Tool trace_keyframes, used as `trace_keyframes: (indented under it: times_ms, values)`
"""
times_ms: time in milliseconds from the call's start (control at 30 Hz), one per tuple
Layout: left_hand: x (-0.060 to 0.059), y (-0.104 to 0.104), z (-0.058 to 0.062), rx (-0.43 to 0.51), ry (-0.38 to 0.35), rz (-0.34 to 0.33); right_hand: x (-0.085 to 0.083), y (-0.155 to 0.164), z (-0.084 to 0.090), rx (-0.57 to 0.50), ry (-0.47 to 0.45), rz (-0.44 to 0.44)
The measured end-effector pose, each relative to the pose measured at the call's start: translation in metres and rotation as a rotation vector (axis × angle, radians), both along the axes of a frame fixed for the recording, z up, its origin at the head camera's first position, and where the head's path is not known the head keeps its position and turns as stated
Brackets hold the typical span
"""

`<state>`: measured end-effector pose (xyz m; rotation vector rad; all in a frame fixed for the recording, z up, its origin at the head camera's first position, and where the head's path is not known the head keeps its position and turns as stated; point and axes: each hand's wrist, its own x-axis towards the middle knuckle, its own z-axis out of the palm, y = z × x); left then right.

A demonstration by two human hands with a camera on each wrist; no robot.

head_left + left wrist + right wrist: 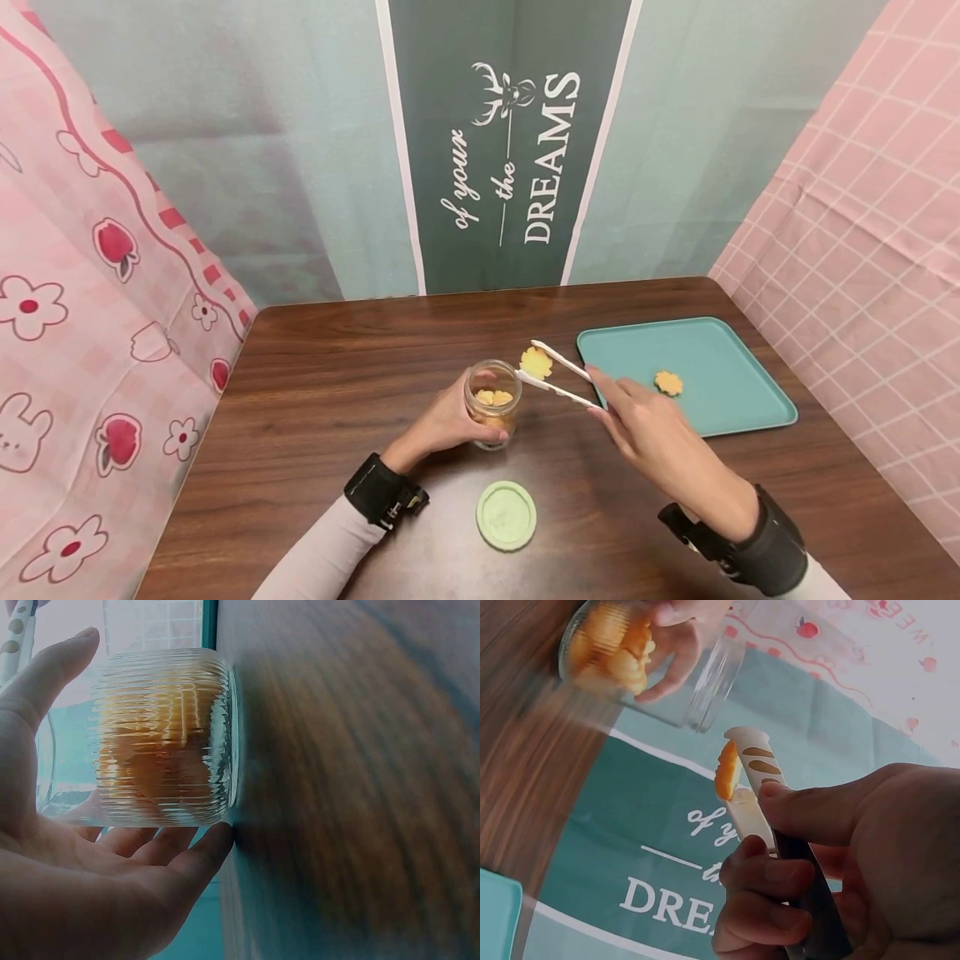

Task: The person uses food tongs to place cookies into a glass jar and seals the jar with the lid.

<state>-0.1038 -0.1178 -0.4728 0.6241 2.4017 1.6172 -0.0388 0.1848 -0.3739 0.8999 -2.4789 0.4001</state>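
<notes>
A ribbed glass jar (pixel 492 404) (pixel 166 739) (pixel 641 656) with yellow cookies inside stands on the dark wood table (pixel 337 400). My left hand (pixel 442 423) (pixel 82 870) grips the jar from its left side, thumb and fingers curved round the glass. My right hand (pixel 652 433) (pixel 840 855) holds white tongs (pixel 558 377) (pixel 754 784). The tongs pinch a yellow flower-shaped cookie (pixel 536 362) (pixel 726 769) just right of and above the jar's mouth.
A teal tray (pixel 720 408) lies at the right with one flower cookie (pixel 668 383) on it. A green jar lid (pixel 506 515) rests near the table's front edge. Pink cloth hangs on both sides, and a banner stands behind.
</notes>
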Motion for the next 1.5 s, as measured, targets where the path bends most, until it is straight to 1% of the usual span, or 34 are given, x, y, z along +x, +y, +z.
trace_keyframes:
  times_ms: [233,433,567,733,933,1167,1500]
  values:
    - [0.001,-0.001,0.001,0.010,0.011,-0.009,-0.001,-0.010,0.003,-0.001,-0.010,0.021]
    - [0.000,0.000,0.001,0.026,0.006,-0.018,-0.001,-0.017,0.005,0.017,-0.048,0.015]
    - [-0.001,0.000,0.001,0.008,0.010,-0.008,-0.001,-0.019,0.004,0.019,-0.064,0.015]
    - [0.001,-0.001,0.001,-0.015,0.043,0.007,-0.001,-0.021,0.004,0.012,-0.069,0.019]
    - [0.002,-0.001,0.002,-0.036,0.016,0.021,-0.001,-0.024,0.004,0.004,-0.093,0.031]
    - [0.002,-0.001,0.002,-0.044,0.035,0.023,-0.001,-0.025,0.004,0.002,-0.114,0.037]
    - [0.002,0.000,0.002,-0.032,0.032,0.024,0.003,-0.023,0.006,-0.004,-0.128,0.030]
